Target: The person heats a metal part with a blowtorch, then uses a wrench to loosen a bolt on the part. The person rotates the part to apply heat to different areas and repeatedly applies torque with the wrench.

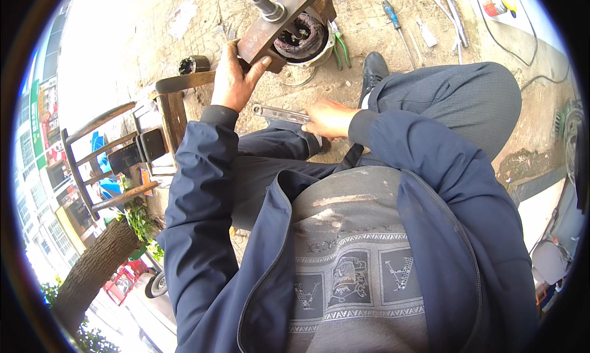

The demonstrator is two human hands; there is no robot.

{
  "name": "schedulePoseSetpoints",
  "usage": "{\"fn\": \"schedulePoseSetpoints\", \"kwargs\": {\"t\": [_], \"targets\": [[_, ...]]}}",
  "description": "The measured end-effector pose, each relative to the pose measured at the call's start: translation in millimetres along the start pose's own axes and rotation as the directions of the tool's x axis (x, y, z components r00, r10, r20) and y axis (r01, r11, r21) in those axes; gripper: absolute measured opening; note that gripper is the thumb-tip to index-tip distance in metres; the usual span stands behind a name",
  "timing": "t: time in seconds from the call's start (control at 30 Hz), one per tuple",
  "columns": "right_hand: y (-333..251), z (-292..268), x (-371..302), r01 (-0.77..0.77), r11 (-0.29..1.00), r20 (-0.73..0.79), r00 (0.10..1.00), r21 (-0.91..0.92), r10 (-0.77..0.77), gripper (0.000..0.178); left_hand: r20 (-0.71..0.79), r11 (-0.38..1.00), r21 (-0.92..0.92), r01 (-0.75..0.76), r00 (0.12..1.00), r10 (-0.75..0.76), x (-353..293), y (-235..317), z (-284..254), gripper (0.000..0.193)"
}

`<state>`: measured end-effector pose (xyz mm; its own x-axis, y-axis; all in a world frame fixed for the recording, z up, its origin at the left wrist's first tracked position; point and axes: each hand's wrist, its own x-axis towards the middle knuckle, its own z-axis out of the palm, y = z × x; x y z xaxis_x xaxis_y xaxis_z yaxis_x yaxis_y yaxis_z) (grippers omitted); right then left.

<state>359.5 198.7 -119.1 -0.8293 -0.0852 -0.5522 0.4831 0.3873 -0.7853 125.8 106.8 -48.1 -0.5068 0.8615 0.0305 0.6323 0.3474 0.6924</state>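
Note:
My left hand [238,79] is closed round the near end of a heavy rusty steel bar [261,38], thumb on one side and fingers on the other. A thick bolt [268,7] with a nut stands up through the bar. Beneath it sits a round motor housing [310,43] with dark windings inside; the bar hides part of it. My right hand [332,117] is closed on one end of a metal wrench [281,114], whose ring end points left toward my left wrist. The wrench is apart from the bolt.
Green-handled pliers [340,47] lie beside the motor. Farther right are a blue-handled screwdriver [391,15], long metal tools [452,12] and a black cable [513,55]. A small dark cylinder [194,64] and a wooden chair [110,150] stand left.

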Motion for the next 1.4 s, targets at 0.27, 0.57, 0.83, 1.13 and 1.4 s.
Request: {"fn": "schedulePoseSetpoints", "kwargs": {"t": [0.27, 0.57, 0.83, 1.13, 1.4], "targets": [[16.6, 4.4, -6.6, 0.082, 0.982, -0.225, 0.967, -0.173, -0.12, 0.043, -0.081, 0.998, 0.069, -0.004, 0.997, 0.009, -3.4, -0.1, -8.0, 0.059], [6.7, -16.3, -33.7, 0.044, 0.991, -0.325, 0.942, -0.124, -0.083, 0.046, -0.058, 0.995, 0.074, -0.062, 0.996, 0.066, -3.4, -3.4, -14.1, 0.053], [-8.4, -43.9, -67.0, 0.2, 0.979, -0.38, 0.903, -0.04, -0.2, 0.04, -0.067, 0.984, 0.148, -0.094, 0.992, 0.105, -3.6, -6.4, -15.3, 0.06], [15.4, -76.4, -67.1, 0.21, 0.953, -0.646, 0.763, 0.216, -0.022, 0.042, -0.062, 0.991, 0.127, -0.039, 0.997, 0.047, -6.1, -1.6, -14.7, 0.061], [-5.6, -82.8, -67.1, 0.142, 0.977, -0.682, 0.732, 0.159, 0.005, 0.047, -0.035, 0.988, 0.103, -0.117, 0.992, 0.121, 0.2, 6.3, -24.6, 0.051]]}}
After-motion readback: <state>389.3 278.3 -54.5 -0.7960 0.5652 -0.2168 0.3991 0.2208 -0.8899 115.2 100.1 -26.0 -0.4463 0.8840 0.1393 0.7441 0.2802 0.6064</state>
